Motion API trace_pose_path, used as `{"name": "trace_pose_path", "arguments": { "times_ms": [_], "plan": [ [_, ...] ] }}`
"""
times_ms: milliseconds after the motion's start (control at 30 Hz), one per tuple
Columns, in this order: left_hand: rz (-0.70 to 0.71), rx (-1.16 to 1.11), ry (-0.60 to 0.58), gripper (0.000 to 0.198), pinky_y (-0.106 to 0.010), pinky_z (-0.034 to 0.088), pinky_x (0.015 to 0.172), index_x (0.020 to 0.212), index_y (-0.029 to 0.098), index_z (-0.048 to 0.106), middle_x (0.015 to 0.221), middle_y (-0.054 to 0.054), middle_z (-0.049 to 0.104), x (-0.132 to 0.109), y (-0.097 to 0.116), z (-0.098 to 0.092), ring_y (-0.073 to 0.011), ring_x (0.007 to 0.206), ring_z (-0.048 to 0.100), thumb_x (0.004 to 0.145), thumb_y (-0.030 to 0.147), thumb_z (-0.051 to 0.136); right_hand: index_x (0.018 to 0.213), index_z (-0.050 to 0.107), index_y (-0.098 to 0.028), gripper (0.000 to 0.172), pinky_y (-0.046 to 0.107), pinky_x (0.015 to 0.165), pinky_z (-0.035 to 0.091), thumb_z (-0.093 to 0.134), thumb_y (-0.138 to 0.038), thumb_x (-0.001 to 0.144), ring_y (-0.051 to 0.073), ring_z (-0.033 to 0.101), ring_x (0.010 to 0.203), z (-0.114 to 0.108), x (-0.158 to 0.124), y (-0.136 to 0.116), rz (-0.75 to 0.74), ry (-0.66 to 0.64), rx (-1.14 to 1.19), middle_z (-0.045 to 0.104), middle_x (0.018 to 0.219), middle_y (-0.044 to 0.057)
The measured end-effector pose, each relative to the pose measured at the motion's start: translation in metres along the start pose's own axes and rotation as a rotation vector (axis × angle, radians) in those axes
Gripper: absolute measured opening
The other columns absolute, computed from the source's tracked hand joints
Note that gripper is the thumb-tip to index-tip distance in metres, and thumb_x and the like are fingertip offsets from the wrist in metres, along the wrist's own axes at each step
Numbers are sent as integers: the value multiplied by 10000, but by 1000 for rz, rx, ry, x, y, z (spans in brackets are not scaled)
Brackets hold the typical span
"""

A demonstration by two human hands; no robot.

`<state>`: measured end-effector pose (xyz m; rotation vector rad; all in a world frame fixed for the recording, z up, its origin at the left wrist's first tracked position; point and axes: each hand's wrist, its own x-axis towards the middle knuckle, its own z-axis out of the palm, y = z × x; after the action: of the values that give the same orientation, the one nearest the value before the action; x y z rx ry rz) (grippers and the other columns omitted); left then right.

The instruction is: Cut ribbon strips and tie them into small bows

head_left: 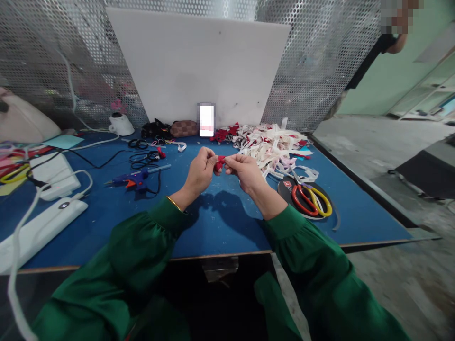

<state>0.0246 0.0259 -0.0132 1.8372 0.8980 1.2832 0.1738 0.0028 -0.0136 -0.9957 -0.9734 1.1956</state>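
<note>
A small red ribbon piece (220,163) is held up between both hands over the middle of the blue table (213,232). My left hand (202,173) pinches its left side, a gold bangle at the wrist. From the right, my right hand (245,171) grips the other side with thumb and forefinger. The fingertips nearly meet, and part of the ribbon is hidden behind them. Just beyond my right hand lies a heap of white, cream and red ribbon strips (273,144).
Left: blue glue gun (137,180), black cable, power strip (46,229), white cup (121,124). Behind: lit phone (206,120), brown checked pouch (184,128), white board (206,66). Right: red-handled and yellow-handled scissors (306,201) on a black disc. A person's arm (398,43) shows upper right.
</note>
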Motion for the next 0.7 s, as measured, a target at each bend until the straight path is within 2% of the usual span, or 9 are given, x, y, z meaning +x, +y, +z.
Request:
{"name": "trace_pose_path", "arguments": {
  "times_ms": [133, 267, 500, 633, 700],
  "plan": [
    [-18, 132, 112, 108, -276, 455, 585, 859, 233, 444, 601, 41, 622, -1, 0, 1, -136, 518, 602, 952, 266, 488, 659, 605, -175, 227, 232, 521, 436, 737, -352, 711, 88, 549, 490, 3, 0, 5, -140, 68, -152, 597, 574, -34],
    [-41, 125, 158, 101, -265, 445, 554, 857, 234, 449, 580, 47, 611, -1, -3, 3, -130, 486, 587, 939, 249, 506, 675, 601, -183, 180, 238, 517, 421, 667, -326, 762, 95, 560, 490, 2, 3, 12, -218, 111, -263, 583, 579, -39],
    [-17, 25, 74, 132, -251, 454, 556, 872, 230, 456, 602, 42, 630, 2, -4, -2, -123, 487, 595, 952, 313, 522, 719, 595, -180, 261, 262, 578, 472, 705, -412, 763, 107, 584, 549, 0, 3, 7, -160, -44, -217, 610, 639, -22],
    [1, 43, 11, 149, -248, 447, 547, 866, 222, 485, 602, 32, 632, 0, -2, -2, -122, 492, 599, 949, 335, 535, 690, 578, -187, 267, 258, 576, 463, 704, -409, 766, 112, 579, 562, -1, 2, 6, -197, -55, -286, 578, 600, -31],
    [-19, -31, -1, 166, -251, 454, 540, 870, 217, 502, 599, 28, 629, 0, -1, 0, -123, 491, 593, 941, 360, 546, 673, 568, -189, 258, 257, 560, 448, 678, -392, 788, 109, 564, 542, -1, 2, 7, -204, -44, -326, 569, 588, -32]
  ]
}}
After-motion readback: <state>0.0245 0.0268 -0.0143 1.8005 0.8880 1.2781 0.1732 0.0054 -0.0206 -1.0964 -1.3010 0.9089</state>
